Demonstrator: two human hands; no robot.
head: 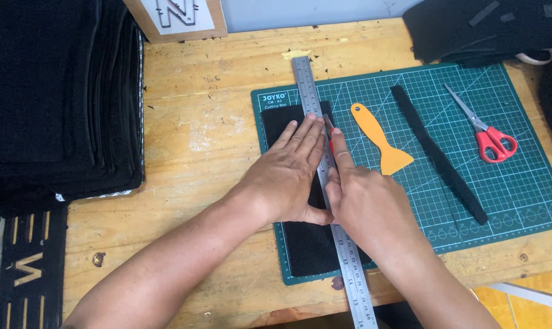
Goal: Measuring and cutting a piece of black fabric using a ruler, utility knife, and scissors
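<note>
My left hand lies flat, fingers spread, on a black fabric piece and presses a long steel ruler against it. My right hand grips a small red-handled cutter, mostly hidden, with its blade tip against the ruler's right edge and the forefinger stretched along it. The fabric lies on a green cutting mat on a wooden table.
On the mat lie an orange plastic scraper, a long black strip and red-handled scissors. A tall stack of black fabric sheets fills the left side. More black material sits at the back right.
</note>
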